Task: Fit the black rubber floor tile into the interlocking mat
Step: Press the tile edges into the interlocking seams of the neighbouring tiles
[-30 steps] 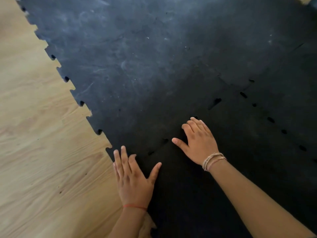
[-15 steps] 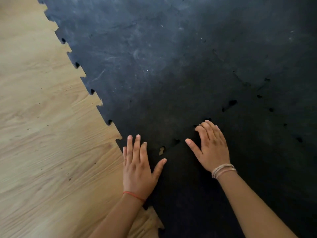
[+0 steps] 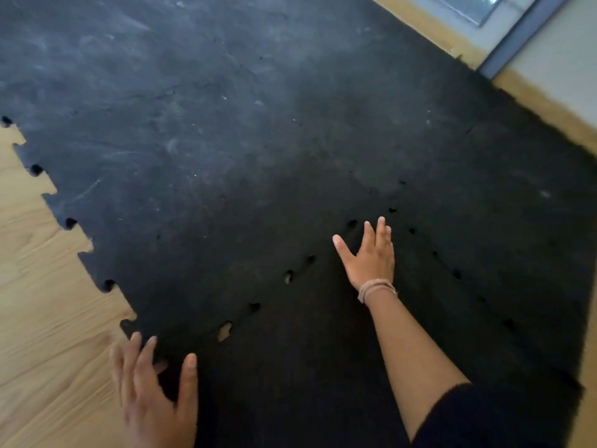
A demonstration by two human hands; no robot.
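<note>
The black rubber floor tile [image 3: 307, 360] lies flat in the near middle, its toothed far edge meeting the large interlocking mat [image 3: 200, 124] along a diagonal seam [image 3: 255, 307]. Small gaps show along that seam, and in two of them the wood floor shows through. My left hand [image 3: 151, 392] rests with fingers spread at the tile's near left corner, partly over the wood floor. My right hand [image 3: 370, 253] lies flat and open on the tile's far corner, near where a second seam [image 3: 455, 273] runs off to the right. Neither hand holds anything.
Light wood floor [image 3: 42, 302] lies bare to the left of the mat's toothed edge. At the top right a strip of wood floor [image 3: 549, 105] borders a white wall [image 3: 562, 56] and a grey door or window frame [image 3: 513, 37].
The view has swung right and pulled back, showing the wall. My right hand has slid farther along the seam toward the tile's far corner. My left hand stays at the near left corner.
</note>
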